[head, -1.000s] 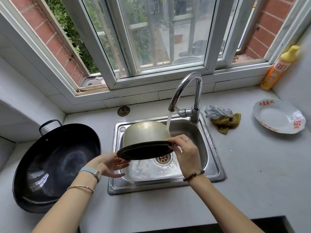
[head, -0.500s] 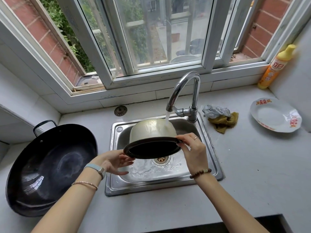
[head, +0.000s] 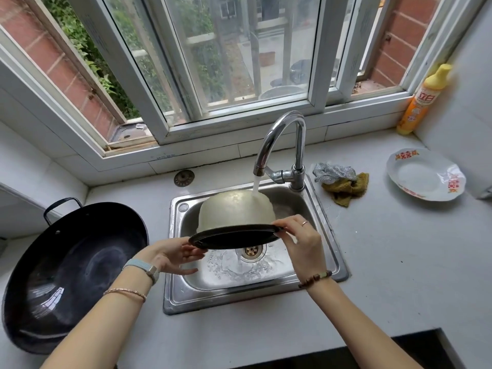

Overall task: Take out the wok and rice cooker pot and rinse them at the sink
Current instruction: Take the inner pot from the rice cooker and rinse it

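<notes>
- Matte grey countertop (head: 386, 262), white-framed window (head: 316, 62), rectangular steel sink (head: 239, 302).
- Left hand (head: 170, 255) and right hand (head: 300, 243) pinch the inverted rice cooker pot (head: 237, 209) by its dark rim.
- Glossy round wok (head: 72, 272).

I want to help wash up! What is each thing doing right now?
Faucet: running.
Rice cooker pot: tipped mouth-down under the stream, left hand and right hand holding its rim.
Wok: upright on counter, empty.
Sink: wet, drain unplugged.
Plate: empty.
Yellow bottle: upright, capped.

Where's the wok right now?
In the head view, the wok sits on the counter at far left, beside the sink.
</notes>
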Motion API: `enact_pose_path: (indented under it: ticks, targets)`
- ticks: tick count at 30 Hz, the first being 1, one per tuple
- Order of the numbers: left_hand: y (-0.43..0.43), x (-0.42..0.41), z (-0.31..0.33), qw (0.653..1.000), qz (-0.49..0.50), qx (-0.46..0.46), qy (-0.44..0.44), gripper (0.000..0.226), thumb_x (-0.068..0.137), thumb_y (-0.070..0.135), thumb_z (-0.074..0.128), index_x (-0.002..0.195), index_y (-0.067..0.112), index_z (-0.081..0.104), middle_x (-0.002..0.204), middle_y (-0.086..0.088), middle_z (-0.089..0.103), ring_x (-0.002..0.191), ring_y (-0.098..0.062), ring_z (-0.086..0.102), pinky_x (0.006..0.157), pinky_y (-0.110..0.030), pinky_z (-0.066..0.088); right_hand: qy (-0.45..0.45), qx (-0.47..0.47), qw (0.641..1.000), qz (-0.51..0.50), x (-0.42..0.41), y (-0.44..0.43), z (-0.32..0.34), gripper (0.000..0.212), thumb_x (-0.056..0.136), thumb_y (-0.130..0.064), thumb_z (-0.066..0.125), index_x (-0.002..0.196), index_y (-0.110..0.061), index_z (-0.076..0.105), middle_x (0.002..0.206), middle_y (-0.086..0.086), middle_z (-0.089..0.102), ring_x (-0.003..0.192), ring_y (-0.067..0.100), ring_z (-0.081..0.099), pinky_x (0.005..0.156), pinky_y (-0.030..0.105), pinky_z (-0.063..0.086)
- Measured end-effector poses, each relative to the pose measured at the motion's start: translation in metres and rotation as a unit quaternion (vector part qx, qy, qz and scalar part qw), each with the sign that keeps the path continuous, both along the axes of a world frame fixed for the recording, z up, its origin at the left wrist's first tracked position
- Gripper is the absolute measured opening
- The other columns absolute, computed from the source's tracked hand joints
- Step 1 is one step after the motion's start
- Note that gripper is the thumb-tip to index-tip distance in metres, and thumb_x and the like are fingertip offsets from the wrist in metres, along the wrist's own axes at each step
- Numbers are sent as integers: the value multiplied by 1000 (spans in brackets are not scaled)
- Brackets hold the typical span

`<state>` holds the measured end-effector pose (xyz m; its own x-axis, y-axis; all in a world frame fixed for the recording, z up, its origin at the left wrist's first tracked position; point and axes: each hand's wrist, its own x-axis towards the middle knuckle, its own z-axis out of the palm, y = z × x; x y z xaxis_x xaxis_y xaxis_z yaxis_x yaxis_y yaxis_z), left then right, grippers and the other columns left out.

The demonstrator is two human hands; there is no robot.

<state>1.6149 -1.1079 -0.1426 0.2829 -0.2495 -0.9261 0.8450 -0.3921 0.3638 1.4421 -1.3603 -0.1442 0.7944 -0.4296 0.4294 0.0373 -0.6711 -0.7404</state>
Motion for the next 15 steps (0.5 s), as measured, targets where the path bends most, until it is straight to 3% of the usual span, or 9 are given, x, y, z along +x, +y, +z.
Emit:
enact_pose_path:
  ticks: [3, 5, 9, 15]
  targets:
    - [18, 5, 4, 999, 29, -3, -25, 13, 89, 11, 57, 98, 7, 67, 103, -6, 69, 104, -15, 59, 96, -48, 45, -3, -14, 999, 29, 2, 13, 3, 17, 74, -1, 75, 86, -12, 70, 85, -4, 64, 79, 14, 64, 69, 33, 55]
    - [30, 9, 7, 998, 46, -1, -38, 10, 88, 8, 57, 96, 10, 64, 102, -6, 68, 100, -14, 59, 89, -46, 47, 3, -15, 999, 41, 4, 21, 2, 15, 74, -3, 75, 83, -14, 69, 83, -4, 63, 77, 15, 63, 67, 33, 54]
    - [46, 12, 20, 997, 59, -1, -55, 20, 73, 11, 65, 93, 10, 64, 100, -5, 67, 100, -14, 60, 94, -47, 45, 26, -13, 998, 50, 7, 30, -2, 19, 72, -2, 75, 81, -17, 67, 82, -5, 62, 76, 17, 63, 64, 37, 53]
    - [54, 6, 47, 989, 58, 15, -133, 10, 89, 20, 54, 93, 23, 63, 95, 3, 72, 99, -10, 62, 94, -41, 41, -3, -25, 997, 67, 6, 41, 8, 21, 72, 2, 74, 80, -14, 63, 79, -3, 61, 71, 19, 62, 61, 38, 54]
